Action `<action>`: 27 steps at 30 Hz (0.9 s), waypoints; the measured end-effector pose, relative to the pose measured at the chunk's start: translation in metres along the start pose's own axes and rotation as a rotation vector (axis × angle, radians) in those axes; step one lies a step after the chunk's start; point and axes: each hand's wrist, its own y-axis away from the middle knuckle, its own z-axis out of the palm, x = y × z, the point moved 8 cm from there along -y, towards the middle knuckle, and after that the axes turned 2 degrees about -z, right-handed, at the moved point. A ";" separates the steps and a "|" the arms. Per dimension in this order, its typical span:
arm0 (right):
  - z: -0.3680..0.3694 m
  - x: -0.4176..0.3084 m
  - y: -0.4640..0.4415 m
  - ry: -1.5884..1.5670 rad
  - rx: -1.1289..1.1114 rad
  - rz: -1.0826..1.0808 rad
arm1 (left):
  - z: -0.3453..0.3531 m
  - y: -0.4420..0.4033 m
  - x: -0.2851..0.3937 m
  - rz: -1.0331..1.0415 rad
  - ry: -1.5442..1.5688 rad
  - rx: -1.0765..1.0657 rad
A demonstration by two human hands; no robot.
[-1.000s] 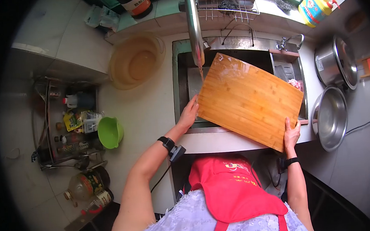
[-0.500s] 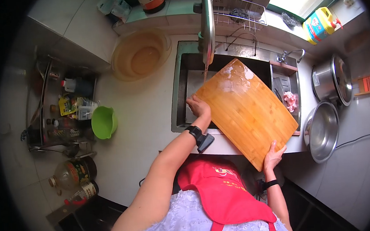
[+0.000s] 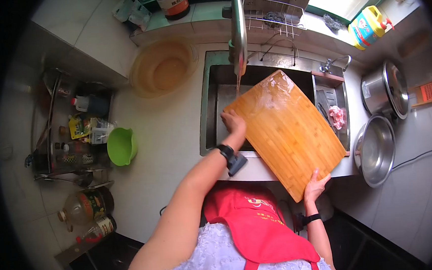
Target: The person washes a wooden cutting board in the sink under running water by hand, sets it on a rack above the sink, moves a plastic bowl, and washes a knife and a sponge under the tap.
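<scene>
I have both hands closed on the board (image 3: 290, 135), with no free opening in either grip. The left hand (image 3: 234, 124) is wrapped on its left long edge, close to the far-left corner; the right hand (image 3: 316, 185) has the near short end, thumb on the upper face. Its other fingers are hidden beneath, so I can't tell how they sit.

From the right hand, the board lies forward and to the left, its long axis running on a slant out past the left hand. That far end is over the sink (image 3: 226, 96), while the near corner juts past the counter edge beside the right hand. The tap (image 3: 239, 29) stands ahead of the left hand, the nearer of the two, and its stream (image 3: 238, 80) drops just beyond the board's far short edge.

The board is a flat, honey-coloured rectangle with pale grain stripes. A glossy wet patch (image 3: 275, 91) covers the far end; toward the right hand the face looks duller
</scene>
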 end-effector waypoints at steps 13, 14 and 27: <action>-0.005 -0.015 -0.032 -0.070 -0.019 -0.099 | 0.018 0.060 0.056 1.043 -0.653 -0.155; -0.003 -0.019 -0.036 -0.067 -0.012 -0.115 | 0.021 0.077 0.053 1.044 -0.600 -0.320; 0.010 -0.021 -0.047 -0.095 -0.092 -0.095 | 0.017 0.015 0.091 1.119 -0.259 -0.696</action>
